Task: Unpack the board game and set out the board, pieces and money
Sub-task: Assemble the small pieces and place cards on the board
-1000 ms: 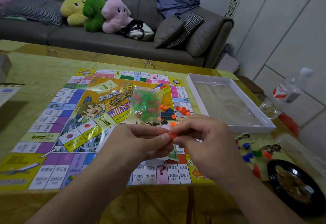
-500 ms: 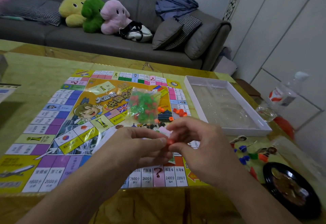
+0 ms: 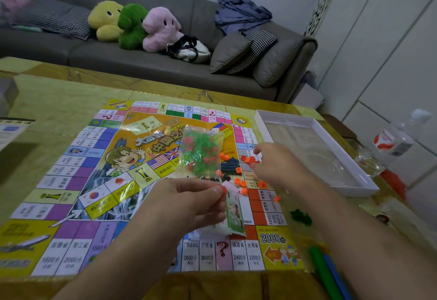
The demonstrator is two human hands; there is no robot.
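Note:
The colourful game board [image 3: 94,181] lies flat on the table. On its middle rests a clear bag of green and red pieces [image 3: 201,153]. My left hand [image 3: 189,200] pinches one small red piece [image 3: 224,189] between thumb and forefinger, above a small printed packet [image 3: 234,212]. My right hand [image 3: 276,165] is stretched out over the board's right side. Its thumb and fingers are spread loosely around a cluster of loose orange pieces [image 3: 248,159]. More orange pieces [image 3: 241,184] are scattered nearby.
A white box tray [image 3: 314,122] sits right of the board. A clear bottle [image 3: 397,134] stands beyond the tray. Dark green pieces [image 3: 300,217] and green and blue sticks [image 3: 324,271] lie at the board's near right corner. A grey sofa [image 3: 142,63] runs behind the table.
Both hands were pinching one red piece together in front of me. My right hand has left it and reached forward to the orange pile; my left hand keeps a red piece.

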